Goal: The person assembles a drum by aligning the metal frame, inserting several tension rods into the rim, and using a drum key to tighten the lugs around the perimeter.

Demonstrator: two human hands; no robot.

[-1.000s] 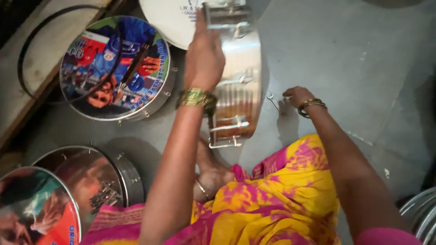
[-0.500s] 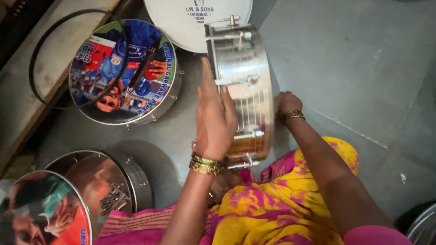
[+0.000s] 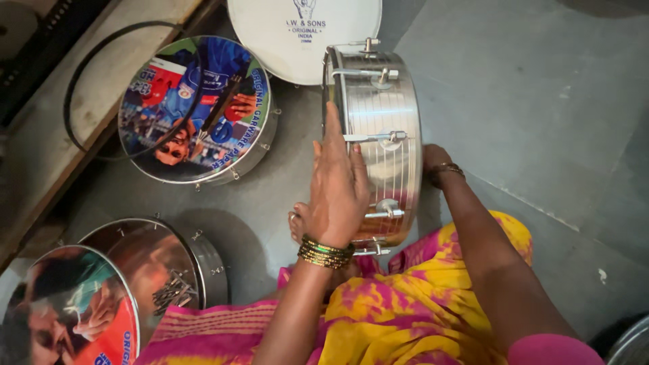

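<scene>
Steel, ribbed and shining, is what both hands meet: a metal drum shell (image 3: 378,145) stands on its edge on the grey floor (image 3: 541,101), right of the picture's centre. The left hand (image 3: 338,186) lies flat against its near face, fingers stretched toward 12 o'clock, palm pressed on the rim, with green and gold bangles (image 3: 326,251) at the wrist. The right hand (image 3: 433,159) sits at the shell's 3 o'clock side, mostly hidden behind it; whether it grips or only steadies the steel cannot be told. The two hands are apart, with the drum between them. Tension rods and lugs (image 3: 375,137) run across the shell's wall.

Below, at 6 o'clock, spreads a pink and yellow garment (image 3: 412,311) over the person's lap.

At 12 o'clock from the drum a white drumhead (image 3: 284,40) lies partly out of view, touching or just behind the shell's top. At 10 o'clock rests a drum with a colourful printed skin (image 3: 193,111), a black hoop (image 3: 78,81) overlapping it. At 8 o'clock sits an open steel shell with loose hardware inside (image 3: 169,270), and beside it another printed drumhead (image 3: 64,311).
</scene>
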